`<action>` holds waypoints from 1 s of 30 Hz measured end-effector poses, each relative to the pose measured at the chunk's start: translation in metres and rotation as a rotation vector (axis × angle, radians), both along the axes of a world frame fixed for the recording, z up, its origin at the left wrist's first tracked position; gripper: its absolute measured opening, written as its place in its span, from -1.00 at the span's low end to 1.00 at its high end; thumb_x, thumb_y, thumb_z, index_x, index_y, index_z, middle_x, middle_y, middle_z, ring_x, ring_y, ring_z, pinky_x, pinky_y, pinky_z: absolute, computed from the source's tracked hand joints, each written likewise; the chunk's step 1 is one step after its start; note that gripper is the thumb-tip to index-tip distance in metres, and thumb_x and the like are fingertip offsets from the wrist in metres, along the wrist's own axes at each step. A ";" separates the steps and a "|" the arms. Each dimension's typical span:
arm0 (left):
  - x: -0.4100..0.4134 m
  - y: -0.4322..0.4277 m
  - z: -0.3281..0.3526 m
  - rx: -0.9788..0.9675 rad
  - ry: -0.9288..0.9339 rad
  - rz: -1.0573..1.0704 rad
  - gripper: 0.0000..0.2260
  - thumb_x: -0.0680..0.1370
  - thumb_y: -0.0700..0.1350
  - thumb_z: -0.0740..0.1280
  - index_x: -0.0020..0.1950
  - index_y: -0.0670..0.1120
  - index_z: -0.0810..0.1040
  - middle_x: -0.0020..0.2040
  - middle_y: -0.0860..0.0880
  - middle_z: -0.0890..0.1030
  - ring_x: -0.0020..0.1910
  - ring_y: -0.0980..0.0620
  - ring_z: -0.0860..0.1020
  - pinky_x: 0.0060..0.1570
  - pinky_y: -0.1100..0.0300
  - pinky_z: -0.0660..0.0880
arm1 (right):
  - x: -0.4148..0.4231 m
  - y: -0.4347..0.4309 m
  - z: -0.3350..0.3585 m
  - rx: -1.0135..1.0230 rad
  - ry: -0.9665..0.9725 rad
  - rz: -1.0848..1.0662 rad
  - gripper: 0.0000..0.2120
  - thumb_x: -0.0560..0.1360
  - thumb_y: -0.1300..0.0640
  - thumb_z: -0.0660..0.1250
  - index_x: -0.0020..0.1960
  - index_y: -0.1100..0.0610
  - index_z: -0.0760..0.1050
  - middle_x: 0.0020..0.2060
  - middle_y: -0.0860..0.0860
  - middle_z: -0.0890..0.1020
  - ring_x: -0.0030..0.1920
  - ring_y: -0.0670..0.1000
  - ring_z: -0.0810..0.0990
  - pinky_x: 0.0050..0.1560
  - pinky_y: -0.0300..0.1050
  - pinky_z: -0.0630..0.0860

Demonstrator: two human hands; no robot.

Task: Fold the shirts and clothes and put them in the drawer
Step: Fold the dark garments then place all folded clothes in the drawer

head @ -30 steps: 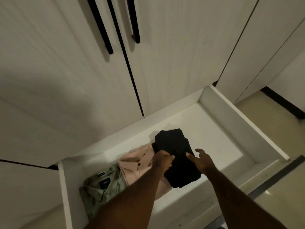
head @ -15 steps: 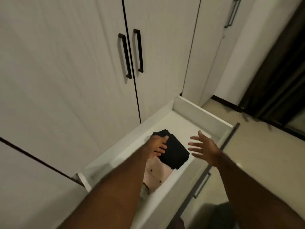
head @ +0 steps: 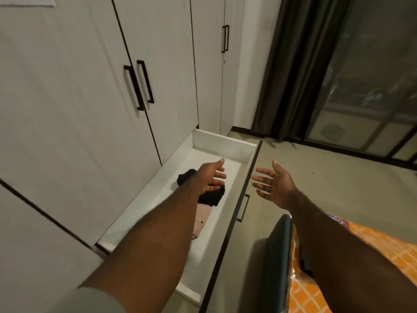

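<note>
Black folded shirt (head: 212, 196) (in the drawer (head: 223, 141)) lies beneath the left hand's (head: 211, 177) spread, empty fingers (head: 217, 175).

Folded clothes (head: 211, 196) in open drawer (head: 222, 141)

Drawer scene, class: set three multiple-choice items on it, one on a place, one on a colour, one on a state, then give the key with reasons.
1. Where does the black garment lie?
A. in the drawer
B. on the floor
C. on the bed

2. What colour is the shirt next to it?
A. blue
B. pink
C. yellow

3. How are the left hand and right hand?
A. both gripping cloth
B. one on the handle
C. both open, holding nothing

Key: 1 A, white walls surround it; 2 B, pale pink cloth with a button; 3 C, fingers are spread.
</note>
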State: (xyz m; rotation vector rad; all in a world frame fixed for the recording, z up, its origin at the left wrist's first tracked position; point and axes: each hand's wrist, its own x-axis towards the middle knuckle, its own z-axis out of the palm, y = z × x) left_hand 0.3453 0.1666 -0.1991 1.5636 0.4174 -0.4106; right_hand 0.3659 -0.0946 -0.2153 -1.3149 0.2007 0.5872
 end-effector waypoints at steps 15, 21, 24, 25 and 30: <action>0.024 -0.182 -0.053 0.002 0.149 -0.216 -0.53 0.64 0.23 0.23 0.27 -0.14 0.55 0.17 -0.15 0.66 0.10 -0.15 0.66 0.17 -0.04 0.57 | -0.029 -0.163 -0.059 0.048 0.171 -0.265 -0.31 0.60 -0.39 0.10 0.37 0.14 0.55 0.26 0.19 0.65 0.19 0.19 0.57 0.10 0.05 0.48; 0.034 -0.234 -0.087 0.049 0.222 -0.295 -0.52 0.65 0.25 0.21 0.28 -0.13 0.55 0.17 -0.13 0.66 0.09 -0.13 0.65 0.05 0.02 0.58 | -0.021 -0.223 -0.094 0.013 0.229 -0.347 -0.33 0.60 -0.40 0.09 0.32 0.11 0.59 0.20 0.14 0.69 0.20 0.15 0.61 0.22 0.10 0.49; 0.040 -0.257 -0.105 0.076 0.255 -0.316 -0.53 0.65 0.24 0.21 0.28 -0.13 0.55 0.17 -0.13 0.65 0.11 -0.14 0.65 0.10 0.00 0.57 | -0.015 -0.246 -0.116 0.034 0.276 -0.367 -0.31 0.58 -0.41 0.11 0.34 0.11 0.57 0.22 0.12 0.68 0.20 0.15 0.60 0.12 0.03 0.49; 0.042 -0.264 -0.112 0.085 0.268 -0.321 -0.53 0.65 0.24 0.21 0.28 -0.13 0.55 0.18 -0.14 0.65 0.11 -0.14 0.65 0.10 0.00 0.57 | -0.013 -0.252 -0.125 0.040 0.290 -0.374 -0.31 0.58 -0.42 0.12 0.35 0.11 0.57 0.23 0.12 0.67 0.22 0.16 0.60 0.13 0.04 0.49; 0.052 -0.296 -0.153 0.142 0.347 -0.346 -0.54 0.64 0.22 0.23 0.28 -0.14 0.55 0.13 -0.12 0.66 0.03 -0.08 0.64 0.11 0.01 0.55 | -0.003 -0.282 -0.177 0.069 0.379 -0.403 -0.28 0.56 -0.44 0.13 0.37 0.12 0.55 0.24 0.15 0.66 0.21 0.17 0.61 0.09 0.04 0.50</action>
